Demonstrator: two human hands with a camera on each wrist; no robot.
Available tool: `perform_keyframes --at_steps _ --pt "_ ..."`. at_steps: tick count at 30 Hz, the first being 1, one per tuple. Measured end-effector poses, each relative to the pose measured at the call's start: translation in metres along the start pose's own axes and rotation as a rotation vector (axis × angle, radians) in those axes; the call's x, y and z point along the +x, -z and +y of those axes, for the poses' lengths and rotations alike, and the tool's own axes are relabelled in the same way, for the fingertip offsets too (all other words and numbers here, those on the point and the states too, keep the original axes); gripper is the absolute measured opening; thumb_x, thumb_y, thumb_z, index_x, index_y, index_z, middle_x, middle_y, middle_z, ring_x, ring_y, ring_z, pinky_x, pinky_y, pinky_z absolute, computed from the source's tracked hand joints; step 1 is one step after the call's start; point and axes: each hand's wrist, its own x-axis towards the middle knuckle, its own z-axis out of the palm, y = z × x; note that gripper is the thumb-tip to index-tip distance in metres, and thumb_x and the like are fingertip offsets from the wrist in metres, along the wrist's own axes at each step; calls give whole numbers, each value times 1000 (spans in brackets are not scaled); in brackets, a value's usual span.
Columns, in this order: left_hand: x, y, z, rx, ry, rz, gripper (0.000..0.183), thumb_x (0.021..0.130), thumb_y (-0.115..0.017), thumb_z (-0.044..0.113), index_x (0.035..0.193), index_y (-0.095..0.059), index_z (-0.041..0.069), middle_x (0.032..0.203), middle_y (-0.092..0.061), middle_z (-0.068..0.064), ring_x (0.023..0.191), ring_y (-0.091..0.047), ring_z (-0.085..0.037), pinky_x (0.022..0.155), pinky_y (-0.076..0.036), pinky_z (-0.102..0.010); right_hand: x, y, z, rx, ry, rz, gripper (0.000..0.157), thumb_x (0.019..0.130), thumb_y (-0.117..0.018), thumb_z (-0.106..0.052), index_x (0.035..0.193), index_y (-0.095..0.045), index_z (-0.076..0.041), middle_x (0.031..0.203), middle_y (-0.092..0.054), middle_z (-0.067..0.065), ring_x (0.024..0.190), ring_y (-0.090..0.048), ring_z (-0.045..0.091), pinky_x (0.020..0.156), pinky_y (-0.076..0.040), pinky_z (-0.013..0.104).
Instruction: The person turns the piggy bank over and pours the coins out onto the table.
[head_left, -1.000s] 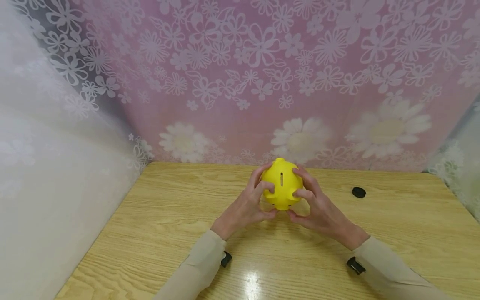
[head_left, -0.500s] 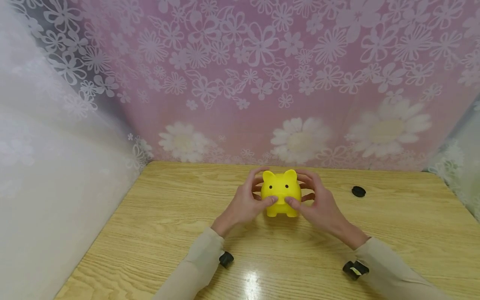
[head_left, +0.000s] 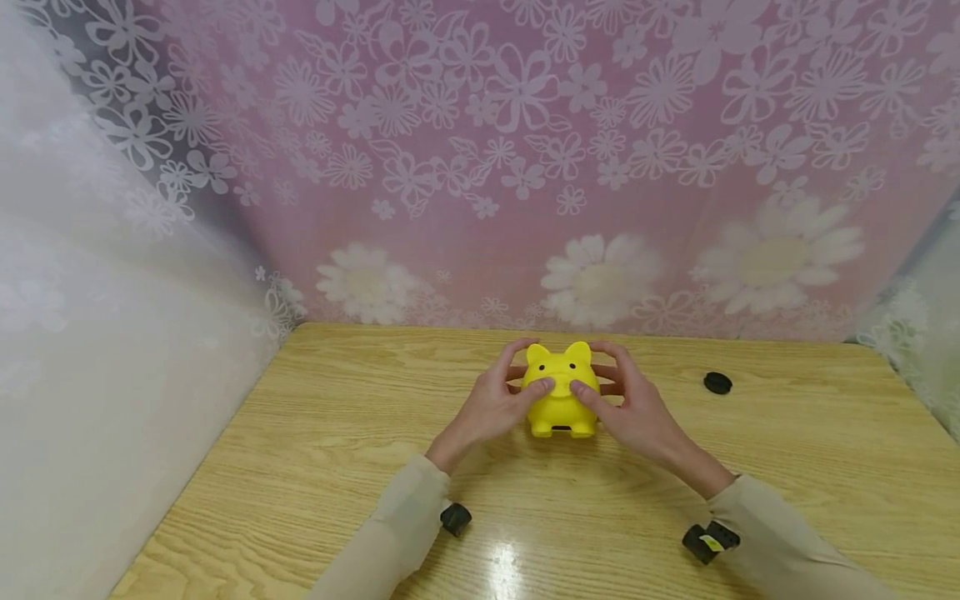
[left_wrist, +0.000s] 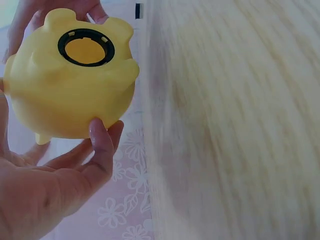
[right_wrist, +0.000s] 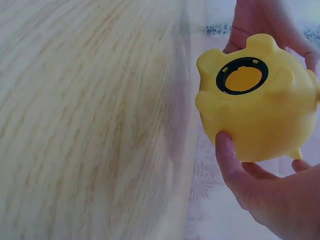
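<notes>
Over the far surface, fingers of left hand and right hand grip a yellow piggy bank, a black disc right of the right hand, while the left-wrist view shows the bank's black-rimmed hole, the right-wrist view its feet.

Two hands in a mirrored grip, palms turned inward.
The sleeved left arm and right arm reach forward and converge. The left hand and right hand face each other; the left thumb and right thumb lie on the near side, tips close but apart, while the fingers curve toward the far side. Both wrists show past the cuffs.
</notes>
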Motion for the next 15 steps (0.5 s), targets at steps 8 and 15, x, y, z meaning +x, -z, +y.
perform_keyframes --at_steps 8,15 --pt "1 -1 2 55 70 21 62 100 -54 59 156 -30 48 141 -63 -17 118 -69 -29 92 -59 -44 3 1 -4 152 -93 -100 74 103 -58 -47 161 -16 -29 152 -46 32 125 -63 42 86 -62 45" --pt "2 -3 4 109 131 -17 67 96 -43 75 156 -23 55 141 -63 -16 119 -69 -27 92 -58 -44 7 4 -7 266 -210 -141 75 103 -53 -54 160 -14 -25 148 -47 33 108 -72 35 77 -64 49"
